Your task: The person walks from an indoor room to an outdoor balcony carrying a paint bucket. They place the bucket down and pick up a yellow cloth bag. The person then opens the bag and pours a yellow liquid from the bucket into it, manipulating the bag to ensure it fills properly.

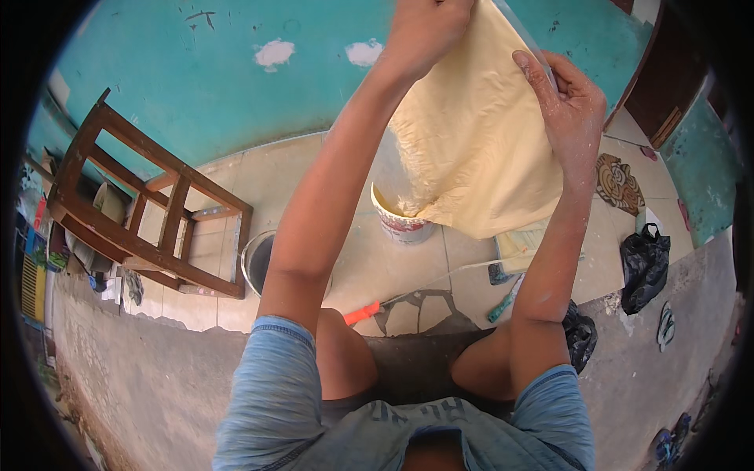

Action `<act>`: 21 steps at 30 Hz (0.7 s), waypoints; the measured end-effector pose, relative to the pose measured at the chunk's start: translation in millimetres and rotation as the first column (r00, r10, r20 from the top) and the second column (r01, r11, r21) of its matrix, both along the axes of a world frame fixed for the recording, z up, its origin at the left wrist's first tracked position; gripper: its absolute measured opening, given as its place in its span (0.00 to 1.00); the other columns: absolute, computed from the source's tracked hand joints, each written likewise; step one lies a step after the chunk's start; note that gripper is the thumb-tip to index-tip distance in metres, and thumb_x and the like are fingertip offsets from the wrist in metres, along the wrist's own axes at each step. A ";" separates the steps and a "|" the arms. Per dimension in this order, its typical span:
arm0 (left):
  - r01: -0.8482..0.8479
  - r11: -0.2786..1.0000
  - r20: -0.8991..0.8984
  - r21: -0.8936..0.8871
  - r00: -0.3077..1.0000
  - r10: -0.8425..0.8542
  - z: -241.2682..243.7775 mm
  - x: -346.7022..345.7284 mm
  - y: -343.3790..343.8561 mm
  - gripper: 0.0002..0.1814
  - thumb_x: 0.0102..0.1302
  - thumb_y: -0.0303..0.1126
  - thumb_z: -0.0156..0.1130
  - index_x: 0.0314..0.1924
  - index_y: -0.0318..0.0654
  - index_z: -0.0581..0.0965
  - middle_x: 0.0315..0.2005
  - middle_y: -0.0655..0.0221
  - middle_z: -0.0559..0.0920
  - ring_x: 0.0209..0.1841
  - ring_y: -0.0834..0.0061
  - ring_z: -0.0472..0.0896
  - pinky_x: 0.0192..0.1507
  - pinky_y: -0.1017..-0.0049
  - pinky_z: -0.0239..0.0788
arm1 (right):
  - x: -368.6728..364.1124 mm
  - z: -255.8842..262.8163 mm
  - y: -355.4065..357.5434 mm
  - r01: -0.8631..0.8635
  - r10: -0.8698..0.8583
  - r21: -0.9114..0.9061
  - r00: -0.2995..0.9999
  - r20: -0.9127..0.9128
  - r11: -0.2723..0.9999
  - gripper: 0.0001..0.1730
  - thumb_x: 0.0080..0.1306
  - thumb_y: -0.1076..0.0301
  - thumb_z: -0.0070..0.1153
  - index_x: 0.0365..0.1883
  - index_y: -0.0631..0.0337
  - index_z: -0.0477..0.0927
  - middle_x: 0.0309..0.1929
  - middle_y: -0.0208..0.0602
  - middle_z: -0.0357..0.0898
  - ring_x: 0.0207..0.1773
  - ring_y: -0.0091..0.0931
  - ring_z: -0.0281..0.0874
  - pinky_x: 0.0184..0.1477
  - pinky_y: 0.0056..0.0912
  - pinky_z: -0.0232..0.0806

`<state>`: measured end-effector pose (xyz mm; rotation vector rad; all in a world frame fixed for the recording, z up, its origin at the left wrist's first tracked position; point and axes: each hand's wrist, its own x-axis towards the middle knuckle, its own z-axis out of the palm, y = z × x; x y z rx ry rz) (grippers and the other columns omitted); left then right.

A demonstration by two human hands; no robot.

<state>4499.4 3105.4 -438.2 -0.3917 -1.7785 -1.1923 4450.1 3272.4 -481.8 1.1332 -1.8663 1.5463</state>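
My left hand (433, 32), partly cut off by the top edge of the view, grips an upper corner of a clear plastic bag (477, 135) coated with pale yellow paint or paste. Fingers and thumb of my right hand (568, 97) pinch the bag's right edge. The bag hangs tilted, and its lower left end reaches into the mouth of a small white plastic pail (406, 228) with reddish markings. Pale yellow material shows at the pail's rim; the bag hides much of the inside. Whitish specks dot my right hand and forearm.
A brown wooden chair frame (171, 212) lies at left, beside a dark bucket (256, 265). On the tiles are a long tool with an orange handle (362, 313), a green-handled tool (500, 309) and a paint tray (524, 238). Black plastic bags (645, 265) lie at right. A turquoise wall (235, 88) stands behind.
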 end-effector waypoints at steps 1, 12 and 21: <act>-0.060 0.997 0.002 -0.051 0.998 0.060 0.5 0.4 0.3 0.14 0.70 0.35 0.47 0.29 0.34 0.70 0.22 0.77 0.68 0.28 0.86 0.64 0.29 0.81 0.57 | -1.4 0.8 1.2 -0.014 0.014 0.019 1.000 0.000 1.000 0.14 0.63 0.62 0.58 0.39 0.64 0.83 0.17 0.24 0.70 0.22 0.14 0.57 0.25 0.19 0.56; -0.328 0.892 -0.045 -0.310 0.943 0.331 14.6 -4.7 6.8 0.18 0.71 0.43 0.44 0.38 0.31 0.68 0.27 0.50 0.74 0.33 0.55 0.74 0.38 0.64 0.64 | -20.1 16.2 -12.0 -0.069 0.074 0.044 0.991 -0.113 0.997 0.15 0.65 0.65 0.56 0.46 0.65 0.80 0.27 0.20 0.75 0.29 0.11 0.63 0.31 0.13 0.58; -0.038 0.929 0.167 -0.369 0.980 0.106 12.8 9.4 -17.7 0.23 0.60 0.46 0.63 0.42 0.32 0.73 0.31 0.59 0.78 0.37 0.67 0.76 0.42 0.70 0.67 | -25.7 19.5 -18.0 -0.060 0.068 0.068 0.989 -0.129 0.996 0.16 0.63 0.59 0.58 0.41 0.62 0.82 0.28 0.31 0.82 0.28 0.15 0.69 0.34 0.21 0.65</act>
